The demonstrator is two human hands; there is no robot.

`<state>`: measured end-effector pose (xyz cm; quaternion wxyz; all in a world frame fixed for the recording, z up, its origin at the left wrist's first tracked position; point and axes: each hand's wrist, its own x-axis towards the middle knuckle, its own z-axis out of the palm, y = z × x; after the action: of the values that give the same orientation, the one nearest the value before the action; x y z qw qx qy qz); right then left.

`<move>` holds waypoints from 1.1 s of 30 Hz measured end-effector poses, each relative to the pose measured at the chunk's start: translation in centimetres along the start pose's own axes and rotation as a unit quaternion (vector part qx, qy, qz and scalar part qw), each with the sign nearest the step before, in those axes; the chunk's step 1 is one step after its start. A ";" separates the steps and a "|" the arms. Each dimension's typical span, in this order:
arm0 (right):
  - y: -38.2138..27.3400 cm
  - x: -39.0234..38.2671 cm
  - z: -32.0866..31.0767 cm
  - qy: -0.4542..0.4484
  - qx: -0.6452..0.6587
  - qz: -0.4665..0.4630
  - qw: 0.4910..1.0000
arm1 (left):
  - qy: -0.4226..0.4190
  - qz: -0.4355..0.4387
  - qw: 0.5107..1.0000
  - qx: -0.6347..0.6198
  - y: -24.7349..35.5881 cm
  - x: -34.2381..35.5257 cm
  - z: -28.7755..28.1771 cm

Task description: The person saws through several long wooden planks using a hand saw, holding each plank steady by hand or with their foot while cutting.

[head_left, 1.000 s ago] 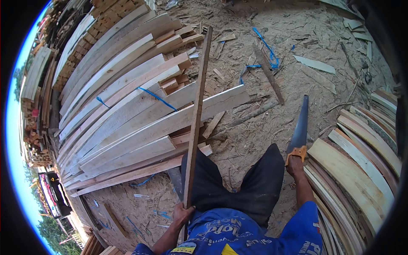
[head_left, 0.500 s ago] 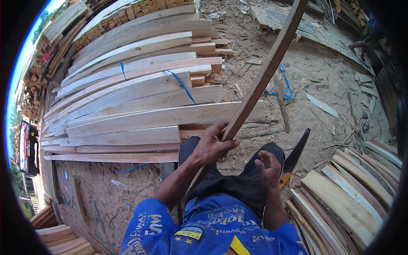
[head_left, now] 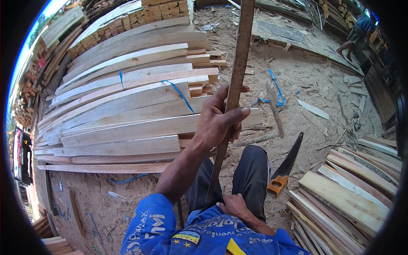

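Observation:
My left hand (head_left: 219, 119) is wrapped round a long, narrow brown wooden stick (head_left: 239, 63), thumb across its near face. The stick stands nearly upright in view; its top runs out past the upper edge, and its lower part hangs in front of my left thigh. My right hand (head_left: 236, 206) is low at my lap, against the dark trousers (head_left: 250, 174) by the shirt hem. Its fingers are mostly hidden, so I cannot make out whether it grips anything. Beside my right leg is a handsaw with a dark blade and orange handle (head_left: 278, 185).
Long pale boards (head_left: 127, 123) lie stacked at the left, crossed by blue straps (head_left: 180, 95). More boards (head_left: 340, 195) lie at the right. A wide panel (head_left: 297, 36) rests on the ground beyond. Another person (head_left: 361, 32) is at the far right.
My left hand has moved up and away from me, and the stick is now more upright. My right hand has come down and inward to my lap. A person shows more fully at far right.

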<state>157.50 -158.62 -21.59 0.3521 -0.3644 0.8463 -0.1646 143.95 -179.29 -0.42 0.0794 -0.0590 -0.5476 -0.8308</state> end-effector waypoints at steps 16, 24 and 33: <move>10.8 -3.0 -5.3 0.345 -0.018 0.152 0.926 | 0.024 -0.012 0.997 -0.068 -2.9 0.7 0.1; 8.9 -6.3 -5.4 0.227 -0.069 -0.023 0.971 | 0.006 -0.020 0.994 -0.110 -4.1 1.2 0.5; 1.8 -3.3 -8.0 0.250 0.358 -0.013 0.899 | -0.011 0.032 0.988 -0.150 -5.7 0.7 2.6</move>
<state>152.48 -154.79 -15.38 0.2333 -0.1711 0.7858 -0.5467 142.22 -174.73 -4.40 0.0908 -0.0968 -0.4151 -0.9000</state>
